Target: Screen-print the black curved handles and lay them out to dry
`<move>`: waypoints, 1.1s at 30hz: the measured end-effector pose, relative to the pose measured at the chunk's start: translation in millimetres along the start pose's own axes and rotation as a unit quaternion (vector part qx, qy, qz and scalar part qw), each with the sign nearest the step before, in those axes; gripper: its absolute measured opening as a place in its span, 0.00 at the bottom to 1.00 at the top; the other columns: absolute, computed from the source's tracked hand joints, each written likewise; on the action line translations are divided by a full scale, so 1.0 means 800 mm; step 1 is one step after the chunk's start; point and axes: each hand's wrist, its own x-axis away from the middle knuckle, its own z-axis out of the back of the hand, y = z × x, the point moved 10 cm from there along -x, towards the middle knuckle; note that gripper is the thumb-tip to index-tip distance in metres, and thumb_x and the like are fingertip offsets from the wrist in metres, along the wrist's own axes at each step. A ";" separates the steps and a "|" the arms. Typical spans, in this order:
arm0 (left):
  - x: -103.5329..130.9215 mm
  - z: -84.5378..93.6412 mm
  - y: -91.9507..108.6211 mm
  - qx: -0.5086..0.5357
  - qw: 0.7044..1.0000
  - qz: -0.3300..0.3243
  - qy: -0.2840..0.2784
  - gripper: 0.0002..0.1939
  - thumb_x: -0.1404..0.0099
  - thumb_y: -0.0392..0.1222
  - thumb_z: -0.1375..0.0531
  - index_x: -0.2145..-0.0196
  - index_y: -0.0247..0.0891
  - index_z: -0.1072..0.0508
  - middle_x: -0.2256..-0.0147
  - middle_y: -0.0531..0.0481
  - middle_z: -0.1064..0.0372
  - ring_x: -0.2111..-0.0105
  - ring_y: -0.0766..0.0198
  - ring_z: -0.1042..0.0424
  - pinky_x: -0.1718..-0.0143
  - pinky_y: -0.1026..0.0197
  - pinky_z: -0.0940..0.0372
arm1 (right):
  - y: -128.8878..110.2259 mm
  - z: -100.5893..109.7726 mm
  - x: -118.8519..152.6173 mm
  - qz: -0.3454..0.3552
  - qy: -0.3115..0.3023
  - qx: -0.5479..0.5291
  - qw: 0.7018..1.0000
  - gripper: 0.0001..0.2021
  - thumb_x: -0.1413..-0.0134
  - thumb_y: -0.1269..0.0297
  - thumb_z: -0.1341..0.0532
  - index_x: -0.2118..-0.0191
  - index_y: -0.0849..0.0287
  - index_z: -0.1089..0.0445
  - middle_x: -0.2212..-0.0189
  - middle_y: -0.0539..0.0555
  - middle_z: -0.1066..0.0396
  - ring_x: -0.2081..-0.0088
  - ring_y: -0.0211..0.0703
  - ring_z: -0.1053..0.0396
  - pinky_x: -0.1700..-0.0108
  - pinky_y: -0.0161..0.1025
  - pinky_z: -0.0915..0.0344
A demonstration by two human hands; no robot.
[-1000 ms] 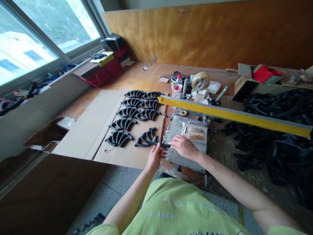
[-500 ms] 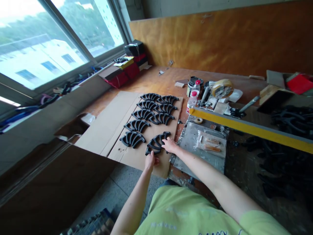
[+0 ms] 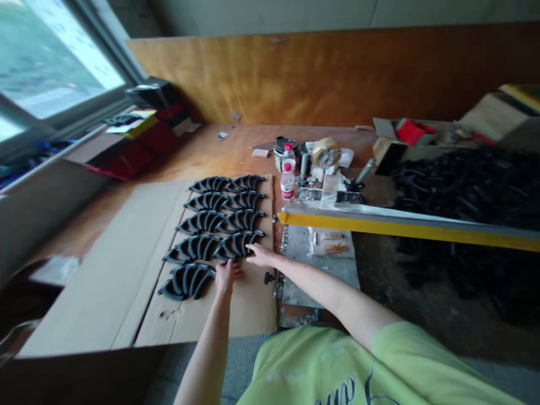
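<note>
Two columns of black, fan-shaped pieces with curved ribs lie on a flat cardboard sheet [image 3: 236,315]. My right hand [image 3: 262,256] reaches to the right end of one such fan-shaped piece [image 3: 234,245], its fingertips at the edge and spread apart. Just below that piece is my left hand [image 3: 226,275], thumb and fingers apart, close to its lower edge. I cannot tell whether the left fingertips still touch it. Left of my left hand lies the nearest fan-shaped piece [image 3: 188,281], the lowest of the left column.
A yellow-edged bar [image 3: 405,230] juts across on the right, above a grey plate [image 3: 316,281]. Behind it stand red-capped bottles [image 3: 287,183], a can [image 3: 282,153] and a tape roll [image 3: 327,152]. Black parts [image 3: 464,185] are heaped far right; boxes [image 3: 122,152] sit by the window.
The fan-shaped piece in my hands has moved up the cardboard, into the right column against the row above. My fingers have loosened from it. The view has turned to the right.
</note>
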 end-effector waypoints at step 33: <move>0.261 -0.129 0.337 0.230 0.889 -0.358 -0.169 0.20 0.37 0.57 0.43 0.57 0.39 0.31 0.75 0.54 0.30 0.80 0.70 0.33 0.78 0.67 0.37 | 0.137 0.260 0.267 0.095 0.216 0.209 0.949 0.18 0.46 0.78 0.45 0.54 0.57 0.23 0.61 0.56 0.27 0.55 0.46 0.34 0.48 0.44 0.38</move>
